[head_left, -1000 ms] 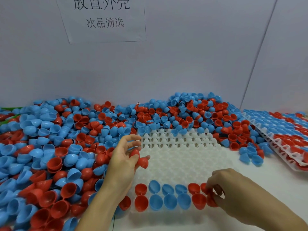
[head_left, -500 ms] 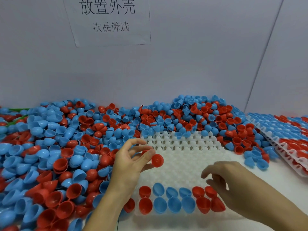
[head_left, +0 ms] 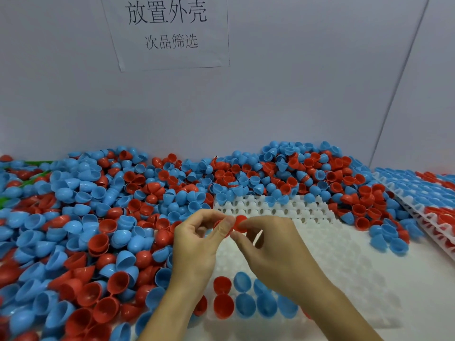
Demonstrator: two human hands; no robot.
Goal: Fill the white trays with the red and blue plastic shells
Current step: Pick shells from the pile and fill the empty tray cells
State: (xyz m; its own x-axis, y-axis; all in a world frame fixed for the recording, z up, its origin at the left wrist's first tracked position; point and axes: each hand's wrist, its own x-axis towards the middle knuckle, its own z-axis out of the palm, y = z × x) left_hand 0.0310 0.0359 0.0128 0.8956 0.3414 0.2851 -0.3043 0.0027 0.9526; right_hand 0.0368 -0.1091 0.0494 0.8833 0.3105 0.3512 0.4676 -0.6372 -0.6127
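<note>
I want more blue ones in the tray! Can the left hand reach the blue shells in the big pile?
Probably yes, but not right away. The pile of shells lies right beside the left hand with nothing between, yet both hands pinch a red shell, the right hand too.

Two hands, the left hand (head_left: 197,244) and the right hand (head_left: 275,249), meet over one white tray (head_left: 344,257) on the desk (head_left: 433,291), with one red shell (head_left: 237,223) between their fingertips. The tray's near rows show two red shells (head_left: 222,295) and at least five blue shells (head_left: 246,295), others being hidden behind the right wrist. Loose shells (head_left: 98,217), red and blue, lie heaped beyond counting. At right, at least two more stacked trays (head_left: 418,193) sit filled. One paper sign (head_left: 167,28) hangs on the wall.
</note>
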